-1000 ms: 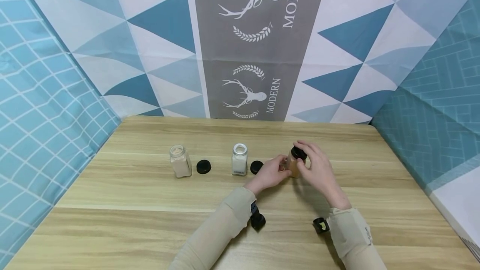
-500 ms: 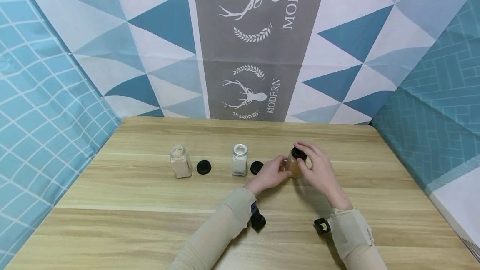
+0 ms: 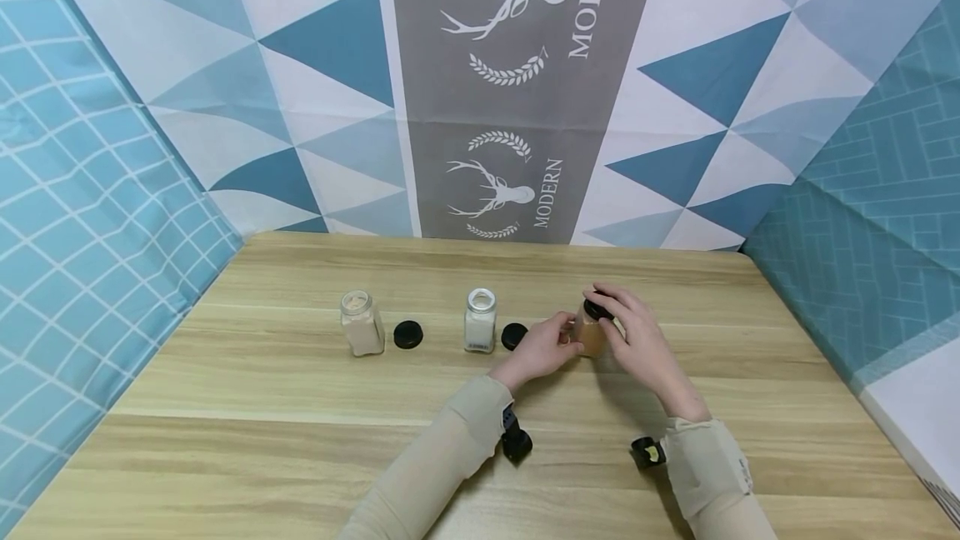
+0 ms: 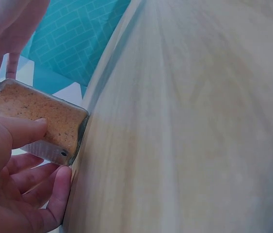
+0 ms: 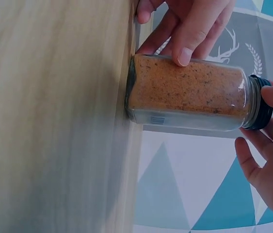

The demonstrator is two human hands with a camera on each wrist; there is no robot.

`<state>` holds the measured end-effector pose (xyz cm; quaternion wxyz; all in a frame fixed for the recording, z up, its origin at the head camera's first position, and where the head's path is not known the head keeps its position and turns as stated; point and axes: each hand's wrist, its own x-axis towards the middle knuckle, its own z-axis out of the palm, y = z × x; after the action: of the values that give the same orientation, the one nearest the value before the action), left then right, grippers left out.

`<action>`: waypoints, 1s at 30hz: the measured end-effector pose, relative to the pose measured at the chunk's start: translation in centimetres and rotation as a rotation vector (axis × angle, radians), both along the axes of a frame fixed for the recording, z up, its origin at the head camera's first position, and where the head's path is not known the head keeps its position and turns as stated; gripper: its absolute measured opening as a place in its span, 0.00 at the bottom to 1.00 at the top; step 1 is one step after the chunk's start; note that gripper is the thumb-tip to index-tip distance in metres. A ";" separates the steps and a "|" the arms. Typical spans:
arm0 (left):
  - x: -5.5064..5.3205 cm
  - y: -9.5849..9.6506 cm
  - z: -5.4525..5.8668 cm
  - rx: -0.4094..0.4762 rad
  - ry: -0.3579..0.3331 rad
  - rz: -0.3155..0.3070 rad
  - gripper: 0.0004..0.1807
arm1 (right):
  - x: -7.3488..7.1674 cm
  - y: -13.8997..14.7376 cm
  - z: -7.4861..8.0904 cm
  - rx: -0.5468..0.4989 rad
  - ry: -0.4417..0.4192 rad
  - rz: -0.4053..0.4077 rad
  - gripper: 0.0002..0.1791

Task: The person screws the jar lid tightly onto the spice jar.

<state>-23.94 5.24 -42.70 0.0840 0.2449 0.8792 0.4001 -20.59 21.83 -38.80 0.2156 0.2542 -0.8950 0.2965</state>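
A square glass spice jar (image 3: 591,342) of orange-brown seasoning stands upright on the table at right of centre. My left hand (image 3: 538,349) holds its body low down, the thumb (image 5: 185,54) on one face and fingers behind. With thumb and fingertips my right hand (image 3: 640,342) grips the black lid (image 5: 262,104) on top. Glass thread shows just beneath the lid in the right wrist view. The left wrist view has the seasoning (image 4: 61,116) near the left edge, the lid mostly cut off there.
To the left stand an uncapped jar of white contents (image 3: 479,330) and an uncapped jar of pale beige powder (image 3: 363,329). Two black lids, one (image 3: 513,336) by my left hand and another (image 3: 408,334), lie on the wooden table (image 3: 300,390). Patterned cloth hangs behind.
My right hand has shifted slightly to the right and its fingers have turned a little on the lid. The left hand and the jar have stayed put.
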 end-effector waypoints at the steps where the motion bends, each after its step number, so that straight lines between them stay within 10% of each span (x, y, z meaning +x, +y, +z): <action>1: 0.0 0.0 0.0 0.001 0.001 -0.001 0.26 | 0.0 0.0 0.0 -0.003 -0.009 0.012 0.24; 18: 0.0 0.0 0.2 0.010 -0.019 -0.003 0.26 | 0.0 1.1 0.3 -0.097 -0.142 0.079 0.26; 30: 0.0 0.0 0.1 0.012 -0.021 0.002 0.26 | -0.3 0.8 -0.1 -0.060 -0.029 0.037 0.22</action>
<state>-23.92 5.25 -42.57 0.0913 0.2405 0.8759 0.4081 -20.89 22.61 -38.87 0.2047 0.2600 -0.8837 0.3311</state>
